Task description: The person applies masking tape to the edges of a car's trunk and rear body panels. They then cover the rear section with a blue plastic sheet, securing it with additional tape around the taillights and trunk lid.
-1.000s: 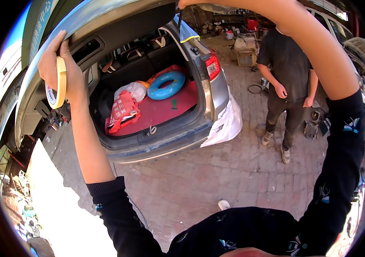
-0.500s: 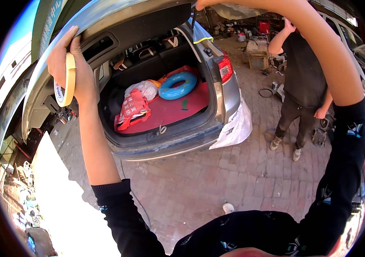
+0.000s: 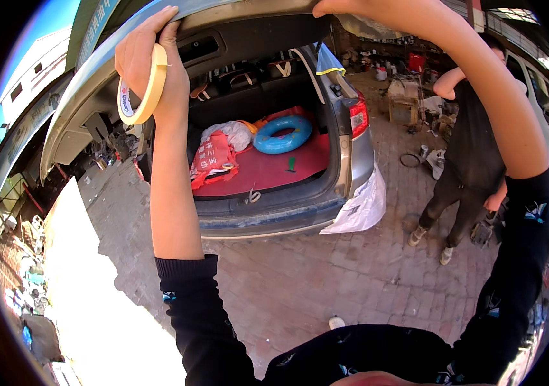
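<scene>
Both arms were stretched up to the raised car hatch (image 3: 94,64), the big door at the back of the grey car (image 3: 345,161). The left hand (image 3: 146,55) was curled, not spread. Its fingers went through a roll of yellow tape (image 3: 139,90), and the roll hung around them like a big ring (its white inside faced out to the left). The fingertips of that hand touched the edge of the hatch.

The right hand (image 3: 332,8) was up on the hatch edge too, further along to the right. Only a small bit of it showed at the top of the picture, so I could not tell how far open it was.

Under the hatch, the trunk had a red mat (image 3: 268,170). On the mat lay a blue swim ring (image 3: 281,134), a red and white bag (image 3: 213,157) and a small green thing (image 3: 291,164). A white sack (image 3: 361,209) leaned at the car's back corner. Another person in dark clothes (image 3: 467,154) stood on the brick ground (image 3: 326,276), to the right of the car.
</scene>
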A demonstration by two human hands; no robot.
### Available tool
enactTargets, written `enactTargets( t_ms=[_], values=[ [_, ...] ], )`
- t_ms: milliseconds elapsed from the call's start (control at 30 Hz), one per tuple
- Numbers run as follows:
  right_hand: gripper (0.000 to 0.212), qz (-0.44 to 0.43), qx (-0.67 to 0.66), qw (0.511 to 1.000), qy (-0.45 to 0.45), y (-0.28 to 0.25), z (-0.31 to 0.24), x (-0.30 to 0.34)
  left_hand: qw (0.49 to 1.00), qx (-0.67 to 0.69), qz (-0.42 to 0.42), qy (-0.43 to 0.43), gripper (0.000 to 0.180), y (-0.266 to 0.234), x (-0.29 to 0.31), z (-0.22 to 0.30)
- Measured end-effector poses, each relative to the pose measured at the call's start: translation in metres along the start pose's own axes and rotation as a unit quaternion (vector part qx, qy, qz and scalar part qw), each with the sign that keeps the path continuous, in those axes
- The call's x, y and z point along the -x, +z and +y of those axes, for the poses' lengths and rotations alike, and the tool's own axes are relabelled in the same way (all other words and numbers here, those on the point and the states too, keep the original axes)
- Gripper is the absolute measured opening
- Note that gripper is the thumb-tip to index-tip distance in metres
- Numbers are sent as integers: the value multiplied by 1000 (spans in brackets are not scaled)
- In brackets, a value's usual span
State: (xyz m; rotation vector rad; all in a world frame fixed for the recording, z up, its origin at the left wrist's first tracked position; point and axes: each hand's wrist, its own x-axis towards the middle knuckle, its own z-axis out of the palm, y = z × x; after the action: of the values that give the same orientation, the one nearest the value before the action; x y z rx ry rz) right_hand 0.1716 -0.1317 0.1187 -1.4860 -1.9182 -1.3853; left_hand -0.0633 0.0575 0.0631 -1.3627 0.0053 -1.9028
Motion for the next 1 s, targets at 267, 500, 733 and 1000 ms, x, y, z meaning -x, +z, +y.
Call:
enactTargets(
  t_ms=[267,500,733,1000],
  values=[
    [42,2,-17,996,-84,-17,-11,-33,998,58,-1,-14,14,31,-5,25],
    [41,24,9,998,-58,-27,-9,-21,997,13,-7,-73,14,28,-10,41],
    [37,14,20,999,-24,-12,-21,-22,997,-7,-31,-66,14,9,-10,29],
    [41,16,46,995,-89,-14,-43,-55,995,32,-34,-83,14,22,-13,36]
  ],
)
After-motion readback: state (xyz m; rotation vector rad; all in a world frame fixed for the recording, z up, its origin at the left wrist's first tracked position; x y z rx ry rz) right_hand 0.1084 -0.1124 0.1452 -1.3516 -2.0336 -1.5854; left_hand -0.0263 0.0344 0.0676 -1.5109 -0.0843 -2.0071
